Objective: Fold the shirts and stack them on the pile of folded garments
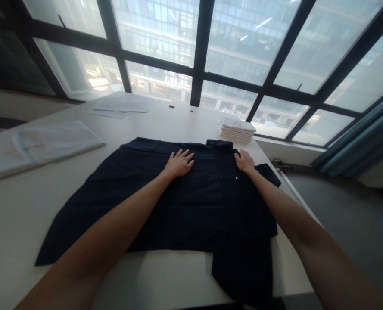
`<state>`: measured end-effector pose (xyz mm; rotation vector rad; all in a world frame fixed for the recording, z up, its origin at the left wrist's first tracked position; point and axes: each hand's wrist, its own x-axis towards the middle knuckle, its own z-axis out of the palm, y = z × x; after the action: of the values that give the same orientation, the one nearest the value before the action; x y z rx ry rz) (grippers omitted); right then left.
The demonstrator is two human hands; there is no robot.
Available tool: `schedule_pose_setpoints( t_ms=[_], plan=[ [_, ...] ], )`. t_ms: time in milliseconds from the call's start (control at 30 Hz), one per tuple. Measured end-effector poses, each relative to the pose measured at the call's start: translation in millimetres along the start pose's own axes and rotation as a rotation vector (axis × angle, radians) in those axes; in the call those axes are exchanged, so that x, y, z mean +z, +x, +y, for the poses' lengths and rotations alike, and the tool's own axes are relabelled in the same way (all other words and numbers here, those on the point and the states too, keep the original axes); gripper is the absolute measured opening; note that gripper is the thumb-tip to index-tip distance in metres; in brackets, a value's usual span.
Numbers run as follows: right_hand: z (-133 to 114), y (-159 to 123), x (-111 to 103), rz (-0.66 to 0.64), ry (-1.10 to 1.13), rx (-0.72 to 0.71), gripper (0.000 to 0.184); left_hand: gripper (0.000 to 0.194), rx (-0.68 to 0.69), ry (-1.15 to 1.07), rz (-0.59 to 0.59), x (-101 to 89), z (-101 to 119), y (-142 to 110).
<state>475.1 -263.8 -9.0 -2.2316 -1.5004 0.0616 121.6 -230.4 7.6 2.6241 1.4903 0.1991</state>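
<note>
Dark shirt (185, 202) spread flat mid-table (13, 215), hem hanging over near edge. Left hand (179, 163) and right hand (244, 162) pressed flat on it, fingers extended, gripping nothing. White stack (237, 129) near far right edge; bare tabletop left.

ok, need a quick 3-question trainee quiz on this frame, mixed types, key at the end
1. True or false: both hands lie flat on the dark shirt.
2. Which hand is nearer the shirt's collar? A) left hand B) right hand
3. Fill in: the stack of folded white cloths sits on the table beyond the shirt, close to the ____.

Key: 1 true; 2 B; 3 window
</note>
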Motion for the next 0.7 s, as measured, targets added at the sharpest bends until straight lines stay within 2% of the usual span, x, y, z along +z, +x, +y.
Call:
schedule_pose_setpoints(
  t_ms=[133, 267, 433, 567, 700],
  plan=[
    [-14.1, 22.2, -3.7, 0.091, 0.086, -0.003, 0.061, 0.062, -0.001, -0.011, 0.011, 0.6, 1.2, -0.8],
    [-37.7, 53.3, -2.9, 0.082, 0.158, -0.061, 0.056, 0.061, -0.001, -0.023, 0.019, 1.4, 1.6, -2.1],
    [-59.7, 85.8, 8.0, 0.054, 0.216, -0.02, 0.044, 0.061, -0.004, -0.041, 0.027, 3.3, 1.6, -3.0],
    [-65.7, 94.5, 13.8, 0.057, 0.29, 0.007, 0.044, 0.06, -0.006, -0.045, 0.044, 3.5, 3.4, -5.1],
    [-69.6, 90.4, 11.8, 0.065, 0.412, -0.022, 0.047, 0.061, -0.005, -0.047, 0.047, 1.9, 6.1, -7.0]
  ],
)
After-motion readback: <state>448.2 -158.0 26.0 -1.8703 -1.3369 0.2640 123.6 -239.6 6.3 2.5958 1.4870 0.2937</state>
